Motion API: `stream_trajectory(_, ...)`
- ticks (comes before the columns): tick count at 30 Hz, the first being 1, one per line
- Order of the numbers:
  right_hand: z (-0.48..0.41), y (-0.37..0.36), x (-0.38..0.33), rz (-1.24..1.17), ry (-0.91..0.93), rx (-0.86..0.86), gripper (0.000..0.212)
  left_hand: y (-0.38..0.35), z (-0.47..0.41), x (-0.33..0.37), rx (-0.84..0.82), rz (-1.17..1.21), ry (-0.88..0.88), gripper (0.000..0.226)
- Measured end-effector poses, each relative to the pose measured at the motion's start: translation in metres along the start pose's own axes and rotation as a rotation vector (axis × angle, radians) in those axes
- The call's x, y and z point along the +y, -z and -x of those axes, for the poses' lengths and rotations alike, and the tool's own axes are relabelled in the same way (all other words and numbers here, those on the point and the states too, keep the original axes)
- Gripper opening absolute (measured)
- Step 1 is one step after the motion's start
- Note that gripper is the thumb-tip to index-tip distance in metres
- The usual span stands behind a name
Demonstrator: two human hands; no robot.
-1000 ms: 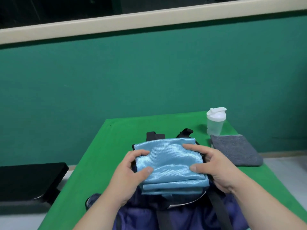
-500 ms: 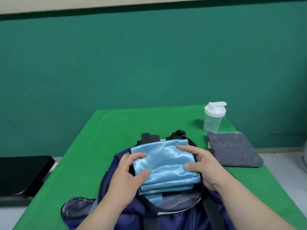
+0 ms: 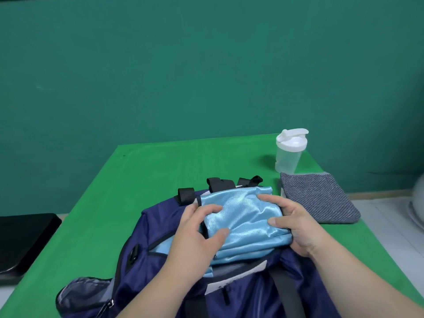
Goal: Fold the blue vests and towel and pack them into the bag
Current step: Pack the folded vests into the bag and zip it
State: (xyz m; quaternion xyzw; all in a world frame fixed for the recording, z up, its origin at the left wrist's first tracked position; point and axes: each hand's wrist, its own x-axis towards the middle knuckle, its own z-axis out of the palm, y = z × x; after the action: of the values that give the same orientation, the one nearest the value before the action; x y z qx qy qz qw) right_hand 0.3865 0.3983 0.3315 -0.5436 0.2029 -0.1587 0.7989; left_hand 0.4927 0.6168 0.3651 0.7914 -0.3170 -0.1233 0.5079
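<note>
Left hand (image 3: 197, 228) and right hand (image 3: 296, 223) curl round opposite ends of the folded blue vests (image 3: 243, 219), apparently light, limp and slippery, in the bag (image 3: 158, 228) mouth by the table (image 3: 137, 180) near edge

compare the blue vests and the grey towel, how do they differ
The blue vests are shiny light blue; the towel is dull, ribbed grey. The left hand and right hand grip the blue vests at the mouth of the bag; the towel lies untouched on the table. The blue vests form a thick stack; the towel lies flat. Both are folded into rectangles.
</note>
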Motion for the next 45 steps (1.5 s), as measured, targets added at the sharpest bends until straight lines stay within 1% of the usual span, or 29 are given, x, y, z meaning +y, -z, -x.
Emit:
stream_trajectory(3,-0.006,0.015,-0.003,0.069,0.014,0.005,0.062,-0.013,-0.009,-0.002,-0.014,-0.006,-0.007,0.035)
stream_trajectory(8,-0.012,0.026,0.006,0.196,0.058,-0.017,0.058,-0.017,-0.013,-0.017,-0.069,-0.125,0.025,0.034)
stream_trajectory(10,-0.010,0.023,0.008,0.325,0.062,-0.052,0.059,-0.018,-0.011,-0.021,-0.114,-0.274,0.047,0.032)
stream_trajectory(12,-0.007,0.019,0.008,0.535,0.059,-0.059,0.064,-0.019,-0.010,-0.022,-0.149,-0.420,0.065,0.031)
stream_trajectory(14,-0.004,0.014,0.007,0.749,0.075,-0.046,0.065,-0.019,-0.010,-0.019,-0.160,-0.459,0.075,0.031)
stream_trajectory(15,-0.004,0.013,0.006,0.815,0.089,-0.046,0.065,-0.019,-0.010,-0.018,-0.165,-0.459,0.070,0.031)
stream_trajectory(18,0.003,0.009,-0.001,0.942,0.088,-0.060,0.064,-0.017,-0.004,-0.016,-0.147,-0.456,0.011,0.036)
stream_trajectory(19,0.005,0.007,-0.004,0.986,0.085,-0.067,0.064,-0.016,-0.001,-0.017,-0.111,-0.491,-0.029,0.038)
stream_trajectory(22,0.011,-0.004,-0.013,1.107,0.112,-0.065,0.061,-0.014,0.001,-0.023,0.063,-0.682,-0.232,0.048)
stream_trajectory(24,0.015,-0.010,-0.016,1.192,0.130,-0.039,0.058,-0.012,-0.004,-0.031,0.030,-0.763,-0.313,0.059)
stream_trajectory(26,0.019,-0.016,-0.017,1.379,0.139,0.036,0.054,-0.011,-0.010,-0.039,-0.016,-0.848,-0.363,0.064)
stream_trajectory(27,0.022,-0.022,-0.016,1.503,0.177,0.092,0.052,-0.010,-0.011,-0.042,-0.026,-0.857,-0.368,0.063)
stream_trajectory(29,0.028,-0.038,-0.011,1.647,0.355,0.187,0.050,-0.009,-0.013,-0.047,-0.018,-0.853,-0.373,0.062)
stream_trajectory(31,0.031,-0.055,0.000,1.687,0.515,0.176,0.047,-0.008,-0.016,-0.051,-0.007,-0.867,-0.381,0.062)
stream_trajectory(32,0.029,-0.062,0.009,1.718,0.540,0.145,0.046,-0.007,-0.017,-0.054,-0.003,-0.863,-0.386,0.062)
stream_trajectory(35,0.020,-0.071,0.036,1.792,0.429,0.102,0.049,-0.002,-0.020,-0.063,-0.012,-0.827,-0.423,0.058)
stream_trajectory(37,0.016,-0.067,0.049,1.811,0.363,0.113,0.054,0.003,-0.022,-0.067,-0.003,-0.776,-0.447,0.048)
stream_trajectory(40,0.013,-0.063,0.056,1.807,0.347,0.141,0.058,0.016,-0.030,-0.066,0.023,-0.756,-0.373,0.038)
stream_trajectory(45,0.013,-0.062,0.057,1.797,0.349,0.131,0.060,0.027,-0.047,-0.067,-0.010,-0.894,-0.284,0.040)
